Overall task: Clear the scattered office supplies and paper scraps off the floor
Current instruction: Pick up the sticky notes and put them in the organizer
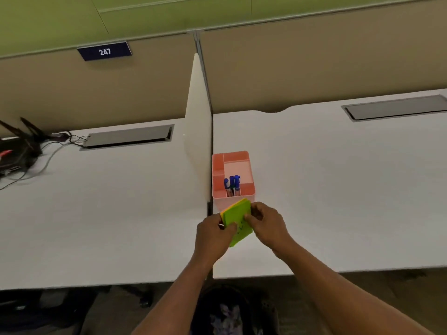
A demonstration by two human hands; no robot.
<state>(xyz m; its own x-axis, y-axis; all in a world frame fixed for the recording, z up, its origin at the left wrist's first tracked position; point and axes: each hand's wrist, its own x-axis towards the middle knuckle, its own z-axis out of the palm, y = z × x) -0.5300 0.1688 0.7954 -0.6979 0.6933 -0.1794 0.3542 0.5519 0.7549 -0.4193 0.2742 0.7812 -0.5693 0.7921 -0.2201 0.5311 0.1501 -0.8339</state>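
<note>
A stack of green and yellow sticky notes (238, 220) is held above the white desk (338, 189), just in front of a pink desk organizer (233, 175). My left hand (212, 238) grips the stack's left edge, and a small dark and red object shows between its fingers. My right hand (267, 224) pinches the stack's right side. The top green note carries dark handwriting. Blue pens (232, 183) stand upright in the organizer's front compartment; its larger back compartment looks empty.
A white divider panel (198, 131) splits the two desks. Black cables and a device (21, 151) lie at the far left. Each desk has a grey cable hatch (130, 137). A black bin with crumpled paper (229, 313) stands on the floor below.
</note>
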